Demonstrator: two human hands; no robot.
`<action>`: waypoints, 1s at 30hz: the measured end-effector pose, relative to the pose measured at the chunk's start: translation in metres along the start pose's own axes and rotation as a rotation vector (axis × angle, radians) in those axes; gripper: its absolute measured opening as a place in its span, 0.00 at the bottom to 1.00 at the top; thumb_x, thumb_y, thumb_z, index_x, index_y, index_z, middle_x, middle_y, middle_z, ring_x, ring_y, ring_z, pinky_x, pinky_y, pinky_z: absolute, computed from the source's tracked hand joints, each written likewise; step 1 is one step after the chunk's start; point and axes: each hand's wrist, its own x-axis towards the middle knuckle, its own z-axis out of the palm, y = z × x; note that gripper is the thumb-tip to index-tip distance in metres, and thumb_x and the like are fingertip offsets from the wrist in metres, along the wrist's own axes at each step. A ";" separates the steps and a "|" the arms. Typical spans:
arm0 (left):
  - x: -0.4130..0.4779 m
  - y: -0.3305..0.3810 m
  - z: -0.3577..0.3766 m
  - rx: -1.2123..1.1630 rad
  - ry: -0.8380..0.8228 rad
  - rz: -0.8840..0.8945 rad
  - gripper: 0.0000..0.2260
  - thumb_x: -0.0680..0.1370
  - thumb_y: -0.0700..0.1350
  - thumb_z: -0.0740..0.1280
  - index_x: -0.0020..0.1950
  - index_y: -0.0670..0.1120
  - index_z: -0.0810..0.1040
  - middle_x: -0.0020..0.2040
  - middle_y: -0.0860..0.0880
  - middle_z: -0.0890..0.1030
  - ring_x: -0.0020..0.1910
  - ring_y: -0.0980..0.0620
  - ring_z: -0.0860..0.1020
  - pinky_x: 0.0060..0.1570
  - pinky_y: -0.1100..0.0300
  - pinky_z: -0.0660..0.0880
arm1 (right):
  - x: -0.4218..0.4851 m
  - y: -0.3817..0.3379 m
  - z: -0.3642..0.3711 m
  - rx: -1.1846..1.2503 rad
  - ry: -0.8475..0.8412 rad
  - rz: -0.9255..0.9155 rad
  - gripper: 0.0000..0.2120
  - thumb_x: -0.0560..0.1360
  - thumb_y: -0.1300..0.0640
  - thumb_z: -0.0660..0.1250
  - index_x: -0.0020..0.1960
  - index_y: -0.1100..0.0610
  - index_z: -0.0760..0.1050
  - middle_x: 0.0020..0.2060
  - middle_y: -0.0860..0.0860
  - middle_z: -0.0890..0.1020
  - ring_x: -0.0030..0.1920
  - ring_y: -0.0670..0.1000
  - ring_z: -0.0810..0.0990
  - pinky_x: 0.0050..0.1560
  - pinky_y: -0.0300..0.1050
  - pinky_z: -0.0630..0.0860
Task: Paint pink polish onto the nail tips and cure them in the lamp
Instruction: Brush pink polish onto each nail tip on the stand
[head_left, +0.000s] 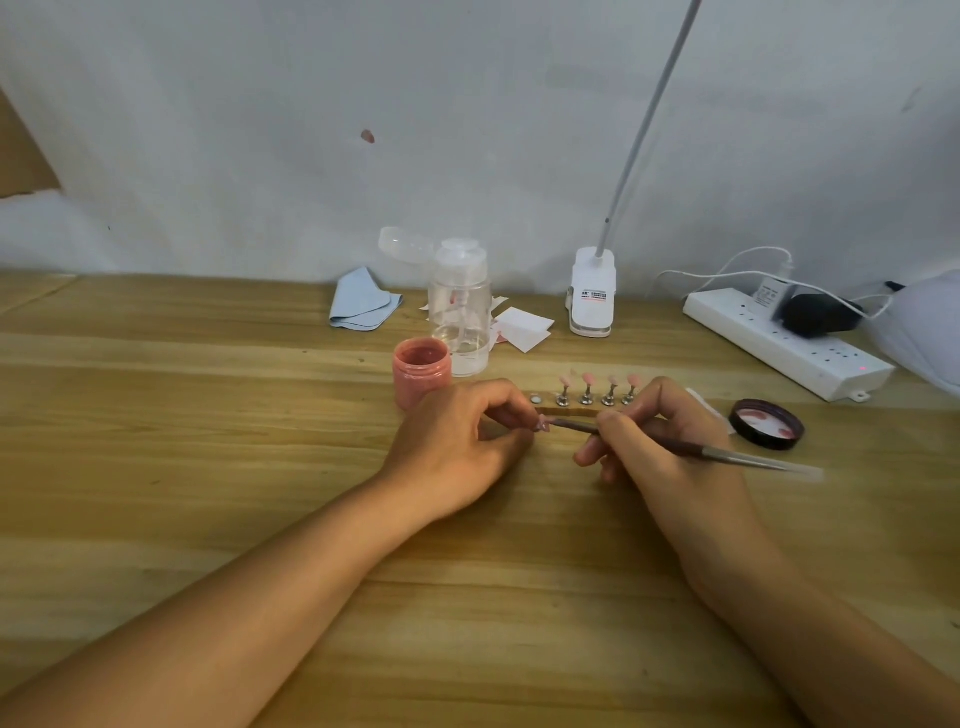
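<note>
Here, a pale wooden table (260, 415) with a long grain runs up to a plain white wall (260, 130) that has a small reddish mark on it. Along the back stand a folded blue cloth (361, 306), a clear pump bottle (460, 306), some white paper slips (522, 327), a white clip-on lamp base (592, 293) with its thin neck rising out of view, and a white power strip (779, 345) angled off to the right. An open pink polish jar (420, 371) sits just in front of the bottle; its dark lid (767, 423) lies upturned well to the right. Four pink nail tips on small metal stands (587, 388) line up between the hands, near a narrow wooden strip (571, 413). The left hand (457, 447) rests on the table, fingers curled, pinching a single nail tip (540, 425). The right hand (660, 447) grips a brush (691, 448) pen-fashion. The brush lies nearly level, its long axis running left to right: the working end points left and meets the held tip, and the pale handle end points right, slightly toward the person.
</note>
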 end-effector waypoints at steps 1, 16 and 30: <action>0.000 0.000 0.000 -0.002 -0.001 0.000 0.06 0.74 0.41 0.73 0.45 0.53 0.83 0.41 0.59 0.83 0.30 0.71 0.73 0.32 0.73 0.62 | 0.000 0.000 -0.001 -0.005 0.009 0.007 0.07 0.75 0.67 0.65 0.41 0.67 0.69 0.30 0.55 0.84 0.27 0.44 0.76 0.31 0.34 0.73; 0.000 0.001 0.000 -0.006 0.005 0.012 0.06 0.75 0.40 0.73 0.45 0.52 0.84 0.43 0.56 0.84 0.28 0.72 0.72 0.30 0.75 0.62 | -0.001 -0.004 0.001 -0.046 0.011 0.030 0.07 0.75 0.66 0.65 0.41 0.65 0.69 0.31 0.54 0.84 0.29 0.48 0.75 0.32 0.37 0.73; 0.000 0.003 -0.001 -0.051 0.002 -0.003 0.07 0.75 0.38 0.71 0.46 0.51 0.84 0.43 0.58 0.83 0.29 0.72 0.72 0.32 0.76 0.64 | -0.002 -0.006 0.000 0.168 0.049 -0.047 0.07 0.75 0.59 0.68 0.47 0.64 0.74 0.34 0.55 0.85 0.31 0.43 0.79 0.34 0.35 0.76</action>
